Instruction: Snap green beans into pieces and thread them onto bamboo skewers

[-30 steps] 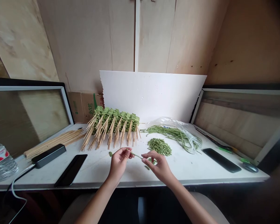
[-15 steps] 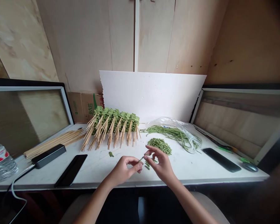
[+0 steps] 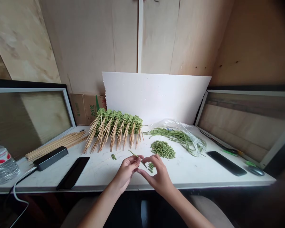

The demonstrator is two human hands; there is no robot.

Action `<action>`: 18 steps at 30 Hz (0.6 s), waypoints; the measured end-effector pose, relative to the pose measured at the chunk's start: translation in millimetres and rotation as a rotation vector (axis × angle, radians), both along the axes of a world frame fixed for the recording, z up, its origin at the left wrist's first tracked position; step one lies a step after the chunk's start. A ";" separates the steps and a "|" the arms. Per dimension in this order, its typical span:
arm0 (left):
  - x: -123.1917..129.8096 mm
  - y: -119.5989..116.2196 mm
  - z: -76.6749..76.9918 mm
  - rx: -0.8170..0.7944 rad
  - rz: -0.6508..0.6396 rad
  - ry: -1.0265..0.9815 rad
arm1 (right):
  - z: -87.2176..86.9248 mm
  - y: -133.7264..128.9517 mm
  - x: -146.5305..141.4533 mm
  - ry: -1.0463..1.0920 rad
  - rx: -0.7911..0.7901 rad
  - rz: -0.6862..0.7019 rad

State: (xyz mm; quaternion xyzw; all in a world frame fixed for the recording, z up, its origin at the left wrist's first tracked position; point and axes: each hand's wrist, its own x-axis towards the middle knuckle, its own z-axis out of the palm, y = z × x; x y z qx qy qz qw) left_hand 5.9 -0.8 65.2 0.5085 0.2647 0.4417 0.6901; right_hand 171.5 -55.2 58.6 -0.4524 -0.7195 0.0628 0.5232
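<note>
My left hand [image 3: 125, 173] is closed, thumb and fingers pinching a thin green bean piece [image 3: 133, 153] whose one end sticks out to the upper left. A darker green length [image 3: 144, 164] shows below the fingertips, between both hands; I cannot tell whether it is the same piece. My right hand [image 3: 159, 174] curves around that lower length, index fingertip at it and thumb against the left fingers. A few cut bean pieces [image 3: 151, 167] lie just behind the right hand. Farther back is a heap of cut beans [image 3: 163, 149].
Stacked bean skewers [image 3: 120, 122] stand at the back, sticks pointing forward. Loose bamboo sticks [image 3: 59, 144], a black box [image 3: 51, 158], a phone [image 3: 73, 172] and a water bottle [image 3: 2, 164] are left. Long beans [image 3: 173, 134] in a plastic bag, another dark phone-like slab [image 3: 226, 163] and a mouse [image 3: 256, 170] lie right.
Both hands have drawn closer together and turned. The bean piece now points to the upper left out of my left hand, and the right hand has moved left and down around its lower end.
</note>
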 end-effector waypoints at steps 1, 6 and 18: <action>0.4 -1.0 -0.3 -0.032 -0.015 -0.024 | -0.9 -0.2 -1.1 0.008 0.010 -0.001; -1.6 0.8 2.7 0.026 0.035 0.024 | 0.6 3.2 3.6 0.102 0.103 -0.052; -18.1 0.3 17.1 0.629 0.189 0.477 | 8.7 5.3 12.3 -0.013 0.112 -0.032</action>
